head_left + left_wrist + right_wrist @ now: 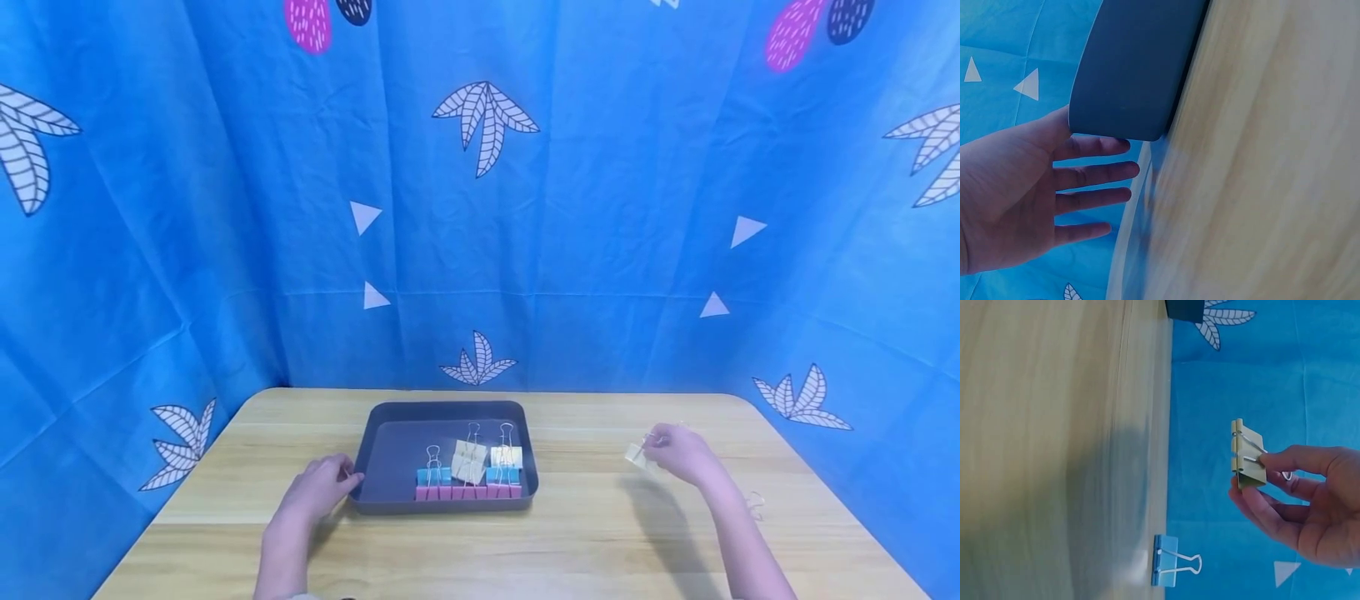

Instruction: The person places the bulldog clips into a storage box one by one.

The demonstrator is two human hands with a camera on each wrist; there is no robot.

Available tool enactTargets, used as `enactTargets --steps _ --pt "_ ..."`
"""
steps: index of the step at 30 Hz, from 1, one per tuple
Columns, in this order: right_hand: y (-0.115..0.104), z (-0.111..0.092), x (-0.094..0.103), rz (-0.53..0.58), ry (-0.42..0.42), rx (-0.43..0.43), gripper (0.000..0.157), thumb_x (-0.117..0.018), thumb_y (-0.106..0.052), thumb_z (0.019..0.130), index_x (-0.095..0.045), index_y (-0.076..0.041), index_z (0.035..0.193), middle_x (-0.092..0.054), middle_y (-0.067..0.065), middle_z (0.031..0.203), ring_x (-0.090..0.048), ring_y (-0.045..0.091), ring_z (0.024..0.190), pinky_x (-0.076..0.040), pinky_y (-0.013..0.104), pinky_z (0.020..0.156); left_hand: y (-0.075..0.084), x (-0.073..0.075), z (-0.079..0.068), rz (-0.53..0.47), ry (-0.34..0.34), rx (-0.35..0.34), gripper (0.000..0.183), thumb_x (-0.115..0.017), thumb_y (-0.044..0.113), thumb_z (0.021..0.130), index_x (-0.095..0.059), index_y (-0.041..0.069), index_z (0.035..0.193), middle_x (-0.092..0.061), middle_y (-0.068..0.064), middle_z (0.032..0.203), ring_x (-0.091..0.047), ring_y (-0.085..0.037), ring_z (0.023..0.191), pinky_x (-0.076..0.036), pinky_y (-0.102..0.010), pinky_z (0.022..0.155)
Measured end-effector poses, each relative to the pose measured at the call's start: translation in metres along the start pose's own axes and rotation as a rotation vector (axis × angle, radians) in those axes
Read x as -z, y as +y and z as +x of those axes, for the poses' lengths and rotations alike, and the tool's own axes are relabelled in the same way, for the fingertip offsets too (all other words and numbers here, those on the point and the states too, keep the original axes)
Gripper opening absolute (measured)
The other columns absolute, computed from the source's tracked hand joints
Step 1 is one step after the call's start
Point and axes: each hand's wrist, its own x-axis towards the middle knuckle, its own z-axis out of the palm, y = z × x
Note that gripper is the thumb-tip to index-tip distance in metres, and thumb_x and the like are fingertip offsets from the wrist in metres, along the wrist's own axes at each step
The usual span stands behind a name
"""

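Observation:
My right hand (pixel 678 454) is raised over the right part of the table, pinching a pale yellow binder clip (pixel 1249 453) between thumb and fingers. Below it, in the right wrist view, a light blue binder clip (pixel 1166 560) stands on the table with its wire handle out. My left hand (pixel 318 490) touches the left end of a dark grey tray (pixel 442 410); its fingers (pixel 1094 178) are straight and spread, the thumb tip hidden behind the tray wall. In the tray, pink clips (pixel 468 492), blue clips (pixel 502 476) and pale yellow clips (pixel 469 461) are gathered front right.
The wooden table (pixel 585 542) reaches back to a blue patterned curtain (pixel 600 208), which also hangs at both sides. Wire handles (pixel 754 505) show beside my right forearm, and the forearm hides some of the table there.

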Motion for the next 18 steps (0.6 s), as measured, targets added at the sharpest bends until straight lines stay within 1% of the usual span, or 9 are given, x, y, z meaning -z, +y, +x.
enactTargets --steps 5,11,18 --pt "-0.008 0.002 -0.001 0.007 0.007 0.004 0.011 -0.062 -0.009 0.081 -0.059 0.0 0.088 -0.062 0.021 0.093 -0.06 0.032 0.081 -0.05 0.046 0.067 -0.001 -0.001 0.001 0.02 0.015 -0.024 0.024 -0.061 0.022 0.087 -0.061 0.001 0.098 -0.06 -0.004 0.087 -0.056 -0.025 0.083 -0.046 -0.047 0.074" --pt "-0.019 0.005 -0.003 0.006 0.012 0.039 0.012 -0.061 -0.008 0.081 -0.06 0.001 0.089 -0.062 0.023 0.094 -0.059 0.038 0.086 -0.05 0.047 0.069 -0.002 -0.001 0.003 0.043 0.02 -0.034 0.025 -0.062 0.021 0.086 -0.061 0.0 0.1 -0.06 -0.004 0.086 -0.056 -0.026 0.083 -0.046 -0.048 0.072" --pt "-0.035 0.006 -0.009 0.021 0.009 0.062 0.011 -0.061 -0.007 0.081 -0.06 0.001 0.088 -0.062 0.025 0.095 -0.059 0.041 0.088 -0.05 0.049 0.071 -0.002 -0.001 0.002 0.054 0.009 0.002 0.028 -0.062 0.024 0.087 -0.062 0.002 0.103 -0.06 -0.006 0.088 -0.055 -0.027 0.086 -0.046 -0.047 0.073"
